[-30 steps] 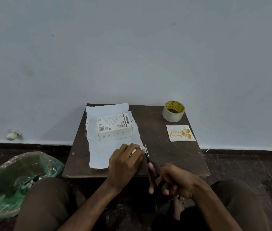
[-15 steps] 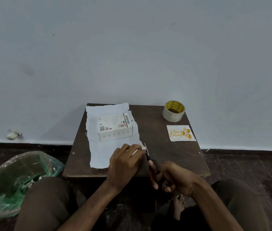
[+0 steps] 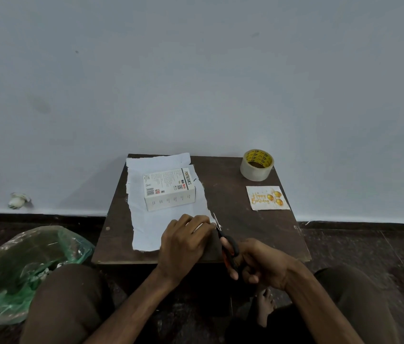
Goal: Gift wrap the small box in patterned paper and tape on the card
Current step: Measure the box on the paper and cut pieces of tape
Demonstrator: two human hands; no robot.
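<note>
At table front, left hand is pinching paper taut so scissors, clamped in right hand with fingers curled, are probably trimming cleanly beside box.

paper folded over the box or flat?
Flat: paper lies spread on the table, box sitting on top, uncovered.

Your one head-worn wide-angle camera looks forward and down from where you sit, squarely facing the pale wall, with the low wooden table close beneath, lower centre.
</note>
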